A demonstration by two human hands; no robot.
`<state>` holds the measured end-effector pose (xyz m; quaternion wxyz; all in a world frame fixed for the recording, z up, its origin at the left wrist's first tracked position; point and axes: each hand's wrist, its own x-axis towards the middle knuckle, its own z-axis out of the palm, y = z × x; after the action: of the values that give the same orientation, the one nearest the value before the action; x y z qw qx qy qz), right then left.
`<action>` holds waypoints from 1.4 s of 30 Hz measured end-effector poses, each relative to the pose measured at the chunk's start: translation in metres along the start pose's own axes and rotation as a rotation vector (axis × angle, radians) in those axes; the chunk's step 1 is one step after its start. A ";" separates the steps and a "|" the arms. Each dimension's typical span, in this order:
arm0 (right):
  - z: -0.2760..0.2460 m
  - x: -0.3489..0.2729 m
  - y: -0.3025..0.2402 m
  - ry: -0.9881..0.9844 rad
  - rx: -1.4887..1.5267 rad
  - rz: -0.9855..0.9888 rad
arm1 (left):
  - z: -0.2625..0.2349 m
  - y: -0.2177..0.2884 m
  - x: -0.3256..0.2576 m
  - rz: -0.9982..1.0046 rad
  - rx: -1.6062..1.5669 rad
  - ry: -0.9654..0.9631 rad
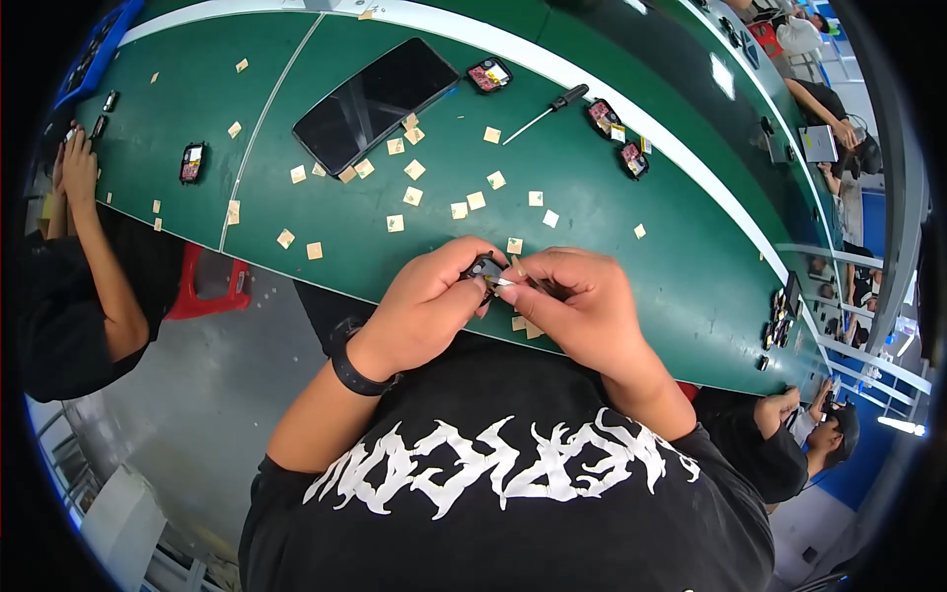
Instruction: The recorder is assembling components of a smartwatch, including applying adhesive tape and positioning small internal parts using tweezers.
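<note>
My left hand (431, 299) is closed round a small black device housing (482, 266), thumb on its near side, above the front edge of the green table. The fingers cover much of the housing. Against it, my right hand (575, 294) pinches a small silver-white piece (505, 282) between thumb and fingers. The kind of piece is too small to make out. Small cream paper squares lie around; one cream square (515, 246) is just beyond my fingertips, and others (534, 330) are partly hidden under my right hand.
On the green table (335, 219) lie a large black tablet-like slab (377, 104), a screwdriver (546, 112), and open black devices (489, 75), (634, 158), (192, 163). Black parts (779, 321) sit at the right end. A co-worker's arm (99, 252) reaches in at left, near a red stool (209, 284).
</note>
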<state>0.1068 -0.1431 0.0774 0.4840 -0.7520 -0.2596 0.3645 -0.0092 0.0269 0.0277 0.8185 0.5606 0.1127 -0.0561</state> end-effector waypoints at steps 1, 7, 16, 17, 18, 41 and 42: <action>0.002 0.000 0.001 0.015 -0.069 -0.071 | 0.001 0.000 0.000 0.010 0.004 0.005; 0.009 0.001 0.008 0.066 -0.025 -0.092 | -0.001 -0.003 -0.001 0.095 0.165 -0.015; 0.019 0.006 0.005 0.045 0.277 0.282 | -0.006 -0.011 -0.005 0.224 0.371 -0.009; 0.020 0.006 0.005 0.044 0.276 0.280 | -0.006 -0.012 -0.006 0.265 0.421 -0.002; 0.021 0.007 0.005 0.071 0.242 0.282 | -0.007 -0.013 -0.008 0.266 0.421 0.000; -0.077 0.032 0.040 0.697 -0.595 -0.121 | -0.006 -0.005 -0.012 -0.029 -0.124 0.057; -0.091 0.038 0.044 0.789 -0.925 -0.236 | -0.004 -0.005 -0.013 -0.026 -0.124 0.054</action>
<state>0.2043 -0.1816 0.0496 0.2043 -0.9283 -0.2737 -0.1471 -0.0231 0.0287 0.0249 0.8476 0.5085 0.1451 -0.0446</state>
